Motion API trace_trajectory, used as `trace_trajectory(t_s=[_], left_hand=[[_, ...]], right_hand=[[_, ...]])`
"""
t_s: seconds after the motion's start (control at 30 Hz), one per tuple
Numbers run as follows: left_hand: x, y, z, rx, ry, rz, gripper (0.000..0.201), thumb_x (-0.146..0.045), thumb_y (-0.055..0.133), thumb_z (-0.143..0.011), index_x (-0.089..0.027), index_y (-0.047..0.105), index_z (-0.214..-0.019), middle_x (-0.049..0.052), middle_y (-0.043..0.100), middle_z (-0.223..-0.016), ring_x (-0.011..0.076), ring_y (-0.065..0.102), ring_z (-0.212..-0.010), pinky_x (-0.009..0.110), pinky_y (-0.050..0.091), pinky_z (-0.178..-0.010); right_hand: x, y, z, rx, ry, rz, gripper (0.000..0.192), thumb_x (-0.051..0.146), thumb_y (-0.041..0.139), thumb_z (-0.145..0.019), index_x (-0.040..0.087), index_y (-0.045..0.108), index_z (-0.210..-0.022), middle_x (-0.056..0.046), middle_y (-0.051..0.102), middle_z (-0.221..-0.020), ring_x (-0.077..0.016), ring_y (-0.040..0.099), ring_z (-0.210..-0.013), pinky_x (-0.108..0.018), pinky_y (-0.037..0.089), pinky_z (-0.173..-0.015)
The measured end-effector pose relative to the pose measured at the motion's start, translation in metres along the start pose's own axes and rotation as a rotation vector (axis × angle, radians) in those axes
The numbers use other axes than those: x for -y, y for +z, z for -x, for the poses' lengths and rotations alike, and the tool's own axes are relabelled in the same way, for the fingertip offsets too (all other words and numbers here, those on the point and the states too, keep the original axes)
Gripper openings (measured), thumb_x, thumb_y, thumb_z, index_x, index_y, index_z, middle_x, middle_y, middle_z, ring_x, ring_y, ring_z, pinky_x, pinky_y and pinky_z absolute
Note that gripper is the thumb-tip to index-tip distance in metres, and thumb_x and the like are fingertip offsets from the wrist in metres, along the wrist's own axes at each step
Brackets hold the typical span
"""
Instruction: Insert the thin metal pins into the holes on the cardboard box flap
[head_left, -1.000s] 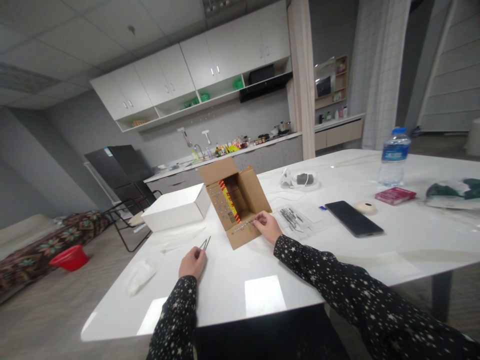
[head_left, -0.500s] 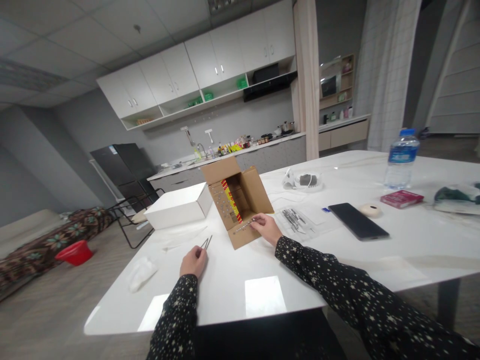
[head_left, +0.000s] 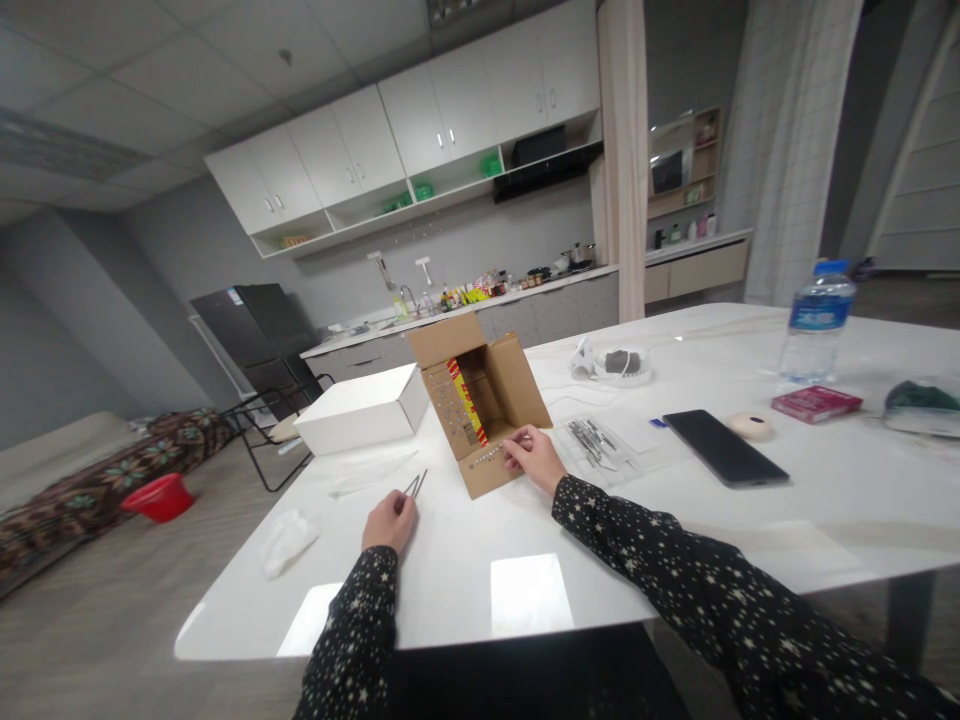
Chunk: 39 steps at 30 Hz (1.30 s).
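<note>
My left hand point(head_left: 388, 522) rests on the table with its fingers closed round a pair of dark tweezers point(head_left: 418, 483), whose two tips point up and away from me. My right hand point(head_left: 537, 460) is at the lower flap of an open cardboard box point(head_left: 517, 382), thumb and fingers pinched together. What they pinch, if anything, is too small to make out. A row of small shiny pieces point(head_left: 487, 456) runs along that flap up to my right fingertips. More such pieces dot the box's left side, beside a red and yellow strip point(head_left: 466, 402).
A white box point(head_left: 360, 412) stands left of the cardboard one, with crumpled white tissue point(head_left: 285, 543) nearer me. To the right lie a bag of metal tools point(head_left: 594, 445), a phone point(head_left: 724, 447), a dark pink box point(head_left: 816, 404) and a water bottle point(head_left: 817, 325).
The camera view has shifted slightly. Both hands stay in nearly the same places, the left still on the tweezers and the right still at the box flap.
</note>
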<state>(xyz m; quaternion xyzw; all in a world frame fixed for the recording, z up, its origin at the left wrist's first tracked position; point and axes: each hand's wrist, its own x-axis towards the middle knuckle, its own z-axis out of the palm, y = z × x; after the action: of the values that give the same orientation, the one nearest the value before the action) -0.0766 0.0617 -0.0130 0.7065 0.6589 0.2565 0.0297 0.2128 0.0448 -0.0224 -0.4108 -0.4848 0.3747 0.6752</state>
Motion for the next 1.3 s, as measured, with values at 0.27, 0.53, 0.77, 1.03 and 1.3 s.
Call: trace_trajectory(t_s=[0.27,0.53,0.77,1.03,1.3], left_hand=[[-0.002,-0.001,0.0,0.011,0.0,-0.012,0.023,-0.038,0.043,-0.08,-0.021,0.054,-0.07,0.002,0.063,-0.069,0.0161,0.055,-0.068,0.024,0.037,-0.064],[-0.002,-0.001,0.001,0.014,-0.008,-0.001,0.022,-0.038,0.042,-0.08,-0.022,0.053,-0.069,0.001,0.061,-0.067,0.0163,0.054,-0.067,0.025,0.037,-0.065],[-0.003,-0.002,0.0,0.015,0.005,-0.019,0.023,-0.038,0.043,-0.08,-0.021,0.054,-0.069,0.002,0.063,-0.069,0.0167,0.056,-0.068,0.025,0.038,-0.064],[-0.003,-0.001,0.001,0.011,-0.002,-0.016,0.023,-0.037,0.043,-0.08,-0.022,0.054,-0.069,0.002,0.063,-0.069,0.0164,0.056,-0.068,0.024,0.038,-0.064],[-0.003,-0.001,0.0,0.011,0.003,-0.018,0.022,-0.037,0.043,-0.08,-0.021,0.053,-0.068,0.001,0.062,-0.068,0.0157,0.056,-0.068,0.023,0.038,-0.064]], right_hand=[[0.001,0.002,-0.001,0.04,-0.048,-0.003,0.02,0.032,0.063,-0.072,0.02,0.049,-0.077,-0.002,0.065,-0.067,-0.0161,0.065,-0.057,-0.027,0.054,-0.053],[-0.005,0.0,-0.003,-0.032,-0.035,0.084,0.015,0.028,0.059,-0.072,0.018,0.049,-0.079,0.002,0.062,-0.061,-0.0137,0.06,-0.049,-0.024,0.048,-0.044],[0.004,0.002,0.002,-0.002,-0.082,0.043,0.019,0.033,0.061,-0.072,0.02,0.049,-0.078,0.0,0.063,-0.064,-0.0158,0.063,-0.054,-0.028,0.052,-0.051],[-0.004,0.002,-0.002,-0.008,-0.004,-0.002,0.022,0.035,0.063,-0.071,0.019,0.048,-0.077,0.001,0.062,-0.061,-0.0137,0.06,-0.048,-0.024,0.05,-0.044],[-0.001,0.0,0.0,-0.041,-0.093,0.193,0.017,0.034,0.057,-0.076,0.019,0.051,-0.078,0.0,0.061,-0.066,-0.0136,0.059,-0.055,-0.026,0.049,-0.052]])
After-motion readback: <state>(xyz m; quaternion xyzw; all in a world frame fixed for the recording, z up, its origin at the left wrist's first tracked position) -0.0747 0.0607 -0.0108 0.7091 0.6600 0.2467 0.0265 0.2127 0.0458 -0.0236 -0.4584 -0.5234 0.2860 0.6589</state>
